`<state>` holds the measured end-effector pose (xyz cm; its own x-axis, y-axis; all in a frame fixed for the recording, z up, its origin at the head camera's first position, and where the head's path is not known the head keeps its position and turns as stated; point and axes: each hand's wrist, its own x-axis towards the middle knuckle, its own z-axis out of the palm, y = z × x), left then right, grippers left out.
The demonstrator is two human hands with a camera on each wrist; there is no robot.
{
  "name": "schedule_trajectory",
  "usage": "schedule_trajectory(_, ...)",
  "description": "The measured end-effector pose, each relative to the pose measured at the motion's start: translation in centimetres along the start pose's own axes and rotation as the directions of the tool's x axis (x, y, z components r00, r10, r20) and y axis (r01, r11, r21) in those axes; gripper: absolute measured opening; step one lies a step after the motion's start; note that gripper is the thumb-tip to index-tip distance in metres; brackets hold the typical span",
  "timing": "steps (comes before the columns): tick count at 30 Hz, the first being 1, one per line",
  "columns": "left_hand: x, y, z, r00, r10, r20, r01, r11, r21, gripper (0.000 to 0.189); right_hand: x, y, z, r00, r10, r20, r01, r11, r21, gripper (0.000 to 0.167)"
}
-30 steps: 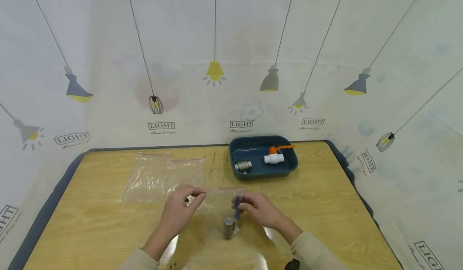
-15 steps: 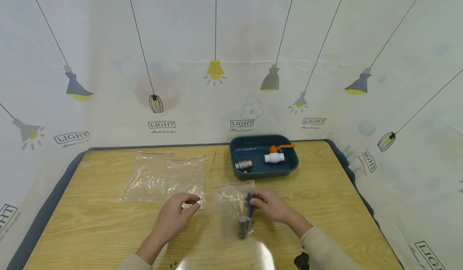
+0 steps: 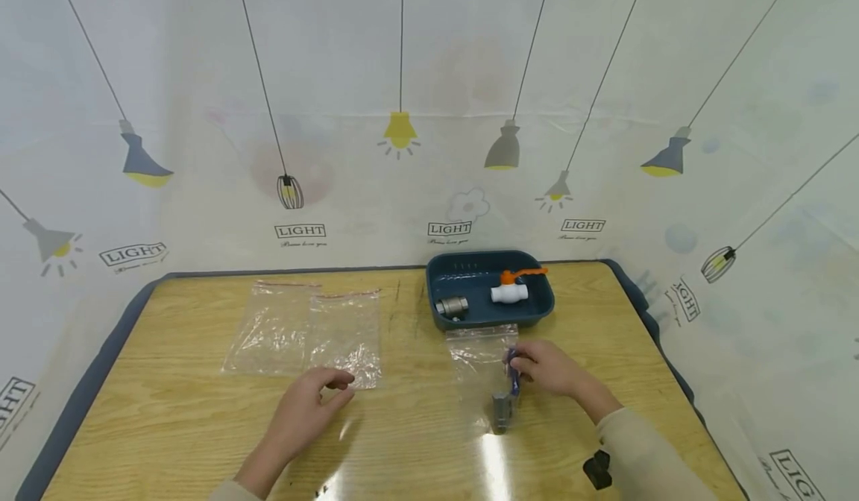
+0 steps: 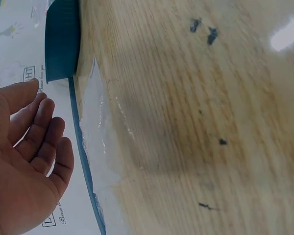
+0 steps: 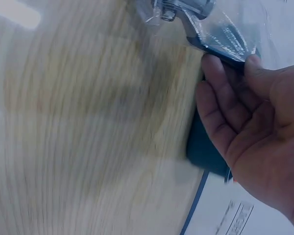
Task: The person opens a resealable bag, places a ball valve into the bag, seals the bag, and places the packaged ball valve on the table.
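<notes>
My right hand pinches the blue lever of a metal ball valve through the side of a clear zip bag. The valve sits inside that bag, its grey body hanging below the lever, in front of the tray. In the right wrist view, thumb and fingertips press the film against the lever, and the valve body is partly cut off by the frame. My left hand holds nothing. Its fingers are loosely bent, near two flat clear zip bags on the table.
A dark blue tray stands at the back of the wooden table. Inside lie a white ball valve with an orange lever and a metal valve. A printed curtain hangs behind the table's back edge.
The bagged valve has moved right and slightly away from me in my right hand. My left hand has come off the bag's edge and drawn back to the left.
</notes>
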<state>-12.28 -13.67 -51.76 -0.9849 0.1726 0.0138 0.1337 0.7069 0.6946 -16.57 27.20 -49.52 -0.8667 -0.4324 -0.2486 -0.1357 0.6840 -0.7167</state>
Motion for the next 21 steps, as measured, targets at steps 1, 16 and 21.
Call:
schedule_trajectory(1, 0.0, -0.1, 0.0, 1.0, -0.001, 0.002, 0.001, 1.0, 0.0, 0.021, -0.2, 0.2, -0.4, 1.0, 0.017, -0.007, -0.017, 1.0, -0.017, 0.017)
schedule_trajectory(16, -0.2, -1.0, 0.0, 1.0, -0.022, -0.014, 0.022, 1.0, -0.01, 0.017, -2.3, 4.8, -4.7, 0.982, 0.188, -0.008, -0.187, 0.965, -0.183, 0.015)
schedule_trajectory(21, -0.3, -1.0, -0.1, 0.999, -0.027, -0.021, 0.027, 1.0, -0.011, 0.016, -2.6, 6.0, -6.3, 0.968, 0.252, -0.018, -0.248, 0.932, -0.264, 0.017)
